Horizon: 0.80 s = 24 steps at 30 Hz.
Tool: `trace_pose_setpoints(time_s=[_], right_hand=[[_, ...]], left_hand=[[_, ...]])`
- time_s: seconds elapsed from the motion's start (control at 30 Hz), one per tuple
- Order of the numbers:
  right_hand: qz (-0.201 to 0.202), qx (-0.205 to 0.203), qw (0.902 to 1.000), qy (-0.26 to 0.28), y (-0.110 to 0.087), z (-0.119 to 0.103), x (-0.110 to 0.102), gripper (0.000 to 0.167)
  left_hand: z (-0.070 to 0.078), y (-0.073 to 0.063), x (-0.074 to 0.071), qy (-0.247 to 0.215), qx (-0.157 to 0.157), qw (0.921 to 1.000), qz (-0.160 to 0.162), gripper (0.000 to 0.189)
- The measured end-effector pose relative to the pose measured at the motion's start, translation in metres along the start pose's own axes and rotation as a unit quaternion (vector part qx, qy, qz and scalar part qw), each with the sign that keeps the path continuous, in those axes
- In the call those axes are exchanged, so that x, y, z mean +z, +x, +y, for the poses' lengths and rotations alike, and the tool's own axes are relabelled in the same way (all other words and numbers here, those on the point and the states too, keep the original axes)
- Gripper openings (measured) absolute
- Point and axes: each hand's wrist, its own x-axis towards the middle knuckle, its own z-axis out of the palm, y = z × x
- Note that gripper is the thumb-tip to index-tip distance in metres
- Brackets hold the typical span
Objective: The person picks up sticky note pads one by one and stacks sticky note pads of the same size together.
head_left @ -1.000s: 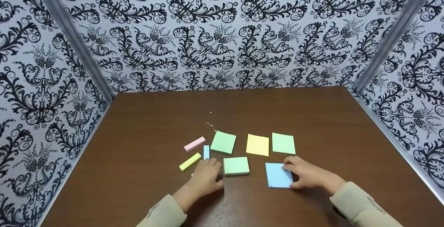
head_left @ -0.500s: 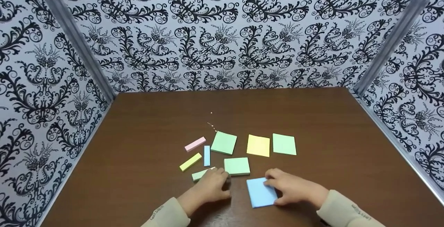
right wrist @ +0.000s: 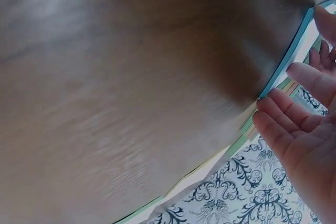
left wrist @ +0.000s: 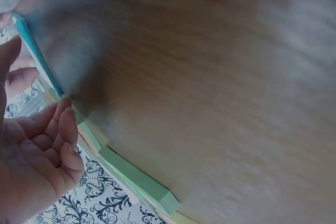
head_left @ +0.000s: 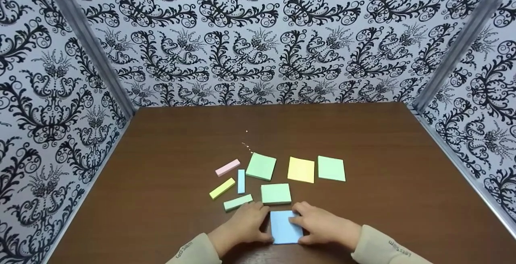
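A square blue sticky note pad (head_left: 284, 227) lies on the brown table near the front, between both hands. My right hand (head_left: 322, 224) holds it by its right side, with the index finger over the top and the thumb at the lower right corner. At its left side rests my left hand (head_left: 246, 223), fingers loosely bent by the upper left corner and thumb tip right at the lower left one. Both wrist views show the pad's thin blue edge (right wrist: 287, 56) low along the table. Just beyond it is a thick light green sticky note pad (head_left: 276, 194).
Farther back lie a green pad (head_left: 261, 166), a yellow pad (head_left: 301, 169) and a light green pad (head_left: 331, 168). Narrow strips in pink (head_left: 227, 167), blue (head_left: 241, 181), yellow (head_left: 222, 188) and green (head_left: 237, 202) lie left. A patterned wall (head_left: 258, 46) surrounds the table.
My right hand has slid the blue sticky note pad left and toward the front. My left hand has moved off the strips, right and nearer, to the pad's left side, uncovering the green strip.
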Motion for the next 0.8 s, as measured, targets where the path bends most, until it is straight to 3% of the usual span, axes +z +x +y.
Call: trace_pose_setpoints(time_s=[0.37, 0.57, 0.7, 0.8], right_hand=[[-0.015, 0.024, 0.9996, -0.003, 0.005, -0.006, -0.001, 0.046], [-0.011, 0.015, 0.9997, -0.018, 0.005, -0.005, -0.004, 0.046], [-0.024, 0.006, 0.9996, -0.012, 0.002, 0.008, -0.014, 0.039], [-0.008, 0.021, 0.9997, 0.000, -0.001, 0.033, -0.023, 0.025]], left_hand=[[0.002, 0.002, -0.003, 0.014, -0.006, 0.9996, -0.024, 0.070], [0.004, 0.004, -0.004, 0.059, 0.005, 0.9980, -0.020, 0.066], [0.004, 0.003, -0.003, 0.071, 0.007, 0.9973, -0.016, 0.066], [0.003, 0.003, -0.003, 0.069, 0.006, 0.9974, -0.018, 0.066]])
